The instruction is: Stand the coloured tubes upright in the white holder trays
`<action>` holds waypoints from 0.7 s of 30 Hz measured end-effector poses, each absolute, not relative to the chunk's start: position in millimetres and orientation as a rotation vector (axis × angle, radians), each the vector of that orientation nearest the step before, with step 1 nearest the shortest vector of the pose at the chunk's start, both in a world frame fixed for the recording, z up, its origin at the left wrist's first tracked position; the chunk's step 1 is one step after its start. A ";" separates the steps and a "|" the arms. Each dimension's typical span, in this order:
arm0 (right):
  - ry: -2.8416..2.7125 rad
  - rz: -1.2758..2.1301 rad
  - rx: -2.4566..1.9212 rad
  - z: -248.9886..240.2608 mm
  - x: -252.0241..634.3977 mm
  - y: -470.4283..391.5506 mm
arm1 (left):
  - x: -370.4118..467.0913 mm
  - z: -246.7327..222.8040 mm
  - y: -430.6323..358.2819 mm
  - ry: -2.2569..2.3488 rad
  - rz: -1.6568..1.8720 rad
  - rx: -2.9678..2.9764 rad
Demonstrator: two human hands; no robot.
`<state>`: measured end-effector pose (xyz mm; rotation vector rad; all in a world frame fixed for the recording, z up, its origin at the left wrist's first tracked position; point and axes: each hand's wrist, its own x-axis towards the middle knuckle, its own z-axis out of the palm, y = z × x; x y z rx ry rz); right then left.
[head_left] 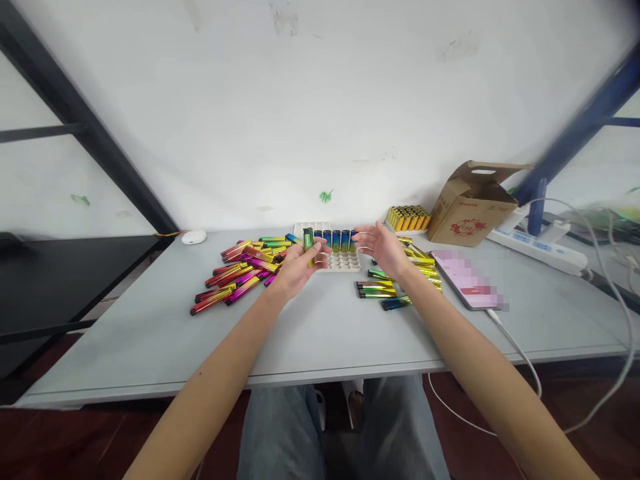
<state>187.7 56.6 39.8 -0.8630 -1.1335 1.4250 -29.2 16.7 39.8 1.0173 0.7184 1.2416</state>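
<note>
My left hand (299,268) is closed around a green-and-gold lighter (308,238), held upright near the left end of a white tray with holes (345,262). A row of several blue lighters (337,240) stands upright in that tray. To the right of the row is my right hand (383,250), its fingers apart and nothing seen in them. The fingertips are close to the row's right end; whether they touch a lighter I cannot tell. Red, gold and purple lighters (240,275) lie piled left of my left hand. Gold, green and blue lighters (377,288) lie under and beside my right wrist.
A tray full of yellow lighters (409,219) stands by the wall, with an open cardboard box (467,207) beside it. Further right are a phone (465,280) on a white cable and a power strip (540,250). A white case (194,237) sits at back left.
</note>
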 end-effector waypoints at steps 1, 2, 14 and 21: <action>-1.116 1.421 -0.866 39.2 188.9 57.6 | -30.6 40.7 16.7 0.699 1.225 0.987; -1.102 1.419 -0.869 38.8 189.9 58.4 | -31.9 42.0 16.3 0.674 1.195 0.949; -1.105 1.395 -0.898 38.2 191.7 59.6 | -31.4 40.8 17.3 0.631 0.964 0.799; -1.161 1.382 -0.926 39.5 191.6 59.8 | -26.4 37.0 18.8 0.665 0.996 0.840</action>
